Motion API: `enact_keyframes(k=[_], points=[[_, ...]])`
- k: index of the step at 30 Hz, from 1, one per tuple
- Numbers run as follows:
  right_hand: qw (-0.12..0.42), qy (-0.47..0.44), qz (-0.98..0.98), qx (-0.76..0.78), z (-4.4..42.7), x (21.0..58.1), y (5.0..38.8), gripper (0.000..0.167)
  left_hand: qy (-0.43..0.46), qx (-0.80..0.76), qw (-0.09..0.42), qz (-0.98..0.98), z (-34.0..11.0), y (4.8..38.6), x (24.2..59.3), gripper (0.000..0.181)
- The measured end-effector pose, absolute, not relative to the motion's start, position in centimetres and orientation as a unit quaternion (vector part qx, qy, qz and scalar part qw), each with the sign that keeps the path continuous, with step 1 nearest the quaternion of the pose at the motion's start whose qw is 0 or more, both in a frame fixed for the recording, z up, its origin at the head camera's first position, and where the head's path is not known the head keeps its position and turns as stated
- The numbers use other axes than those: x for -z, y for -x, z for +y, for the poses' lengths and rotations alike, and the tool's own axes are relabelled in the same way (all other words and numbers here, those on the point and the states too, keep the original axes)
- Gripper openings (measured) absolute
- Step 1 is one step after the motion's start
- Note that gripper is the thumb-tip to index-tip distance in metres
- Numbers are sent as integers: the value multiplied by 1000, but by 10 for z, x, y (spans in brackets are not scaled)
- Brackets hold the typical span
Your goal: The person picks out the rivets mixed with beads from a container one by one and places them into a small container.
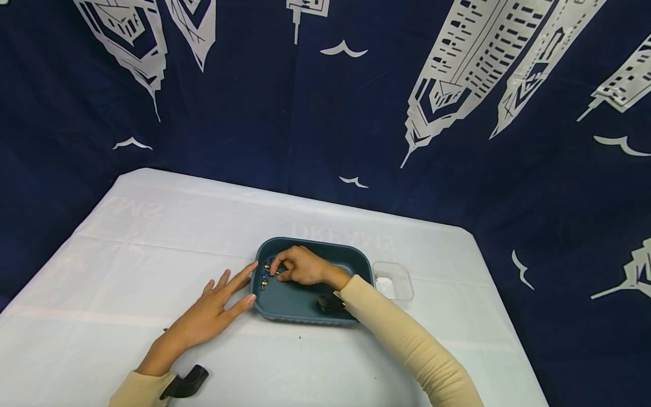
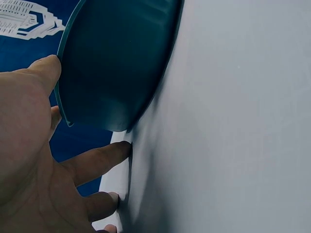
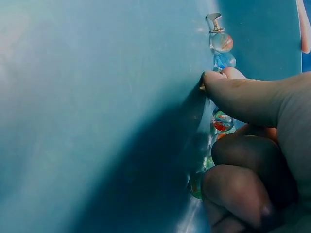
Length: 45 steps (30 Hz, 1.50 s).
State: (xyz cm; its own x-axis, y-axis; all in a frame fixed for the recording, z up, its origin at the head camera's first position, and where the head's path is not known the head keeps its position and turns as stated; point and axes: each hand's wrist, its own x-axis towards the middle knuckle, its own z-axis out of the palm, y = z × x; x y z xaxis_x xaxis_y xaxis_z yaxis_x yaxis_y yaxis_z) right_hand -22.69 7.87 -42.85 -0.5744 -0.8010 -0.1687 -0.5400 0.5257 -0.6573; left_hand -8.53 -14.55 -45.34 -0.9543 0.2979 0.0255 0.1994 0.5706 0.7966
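Observation:
A teal tray [image 1: 305,314] stands on the white-covered table. Along its left end lies a row of glass marbles [image 3: 223,61] with a small metal stud-like piece [image 3: 214,22] at one end. My right hand [image 1: 304,265] reaches into the tray, thumb and index finger pinching a small gold-coloured metal piece [image 3: 202,88] beside the row. Its other fingers curl over the marbles and partly hide them. My left hand [image 1: 205,316] has its fingers spread, and its thumb [image 2: 48,70] and index finger touch the outside of the tray's left end.
Just right of the tray sits a clear plastic container [image 1: 402,281], with something white in it. A dark wrist-worn device [image 1: 188,382] juts from the left sleeve. Behind the table [image 1: 152,226] hangs a navy cloth [image 1: 305,130] with white building prints.

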Motion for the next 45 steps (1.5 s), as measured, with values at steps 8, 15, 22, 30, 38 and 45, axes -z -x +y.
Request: enact_keyframes(k=[8, 15, 22, 30, 38, 45], points=[[221, 388, 852, 272, 79, 426, 229, 17, -140, -438, 56, 886, -146, 86, 453, 64], [222, 375, 862, 261, 80, 427, 231, 15, -141, -439, 58, 886, -145, 86, 454, 64], [230, 373, 859, 263, 81, 431, 232, 14, -138, -440, 61, 885, -145, 86, 454, 64], [226, 383, 859, 255, 83, 430, 233, 13, -139, -438, 60, 886, -145, 87, 456, 64], [219, 389, 861, 245, 86, 427, 234, 18, -138, -436, 55, 888, -145, 86, 456, 64], [204, 397, 866, 226, 86, 426, 233, 18, -139, -434, 50, 889, -145, 86, 456, 64]])
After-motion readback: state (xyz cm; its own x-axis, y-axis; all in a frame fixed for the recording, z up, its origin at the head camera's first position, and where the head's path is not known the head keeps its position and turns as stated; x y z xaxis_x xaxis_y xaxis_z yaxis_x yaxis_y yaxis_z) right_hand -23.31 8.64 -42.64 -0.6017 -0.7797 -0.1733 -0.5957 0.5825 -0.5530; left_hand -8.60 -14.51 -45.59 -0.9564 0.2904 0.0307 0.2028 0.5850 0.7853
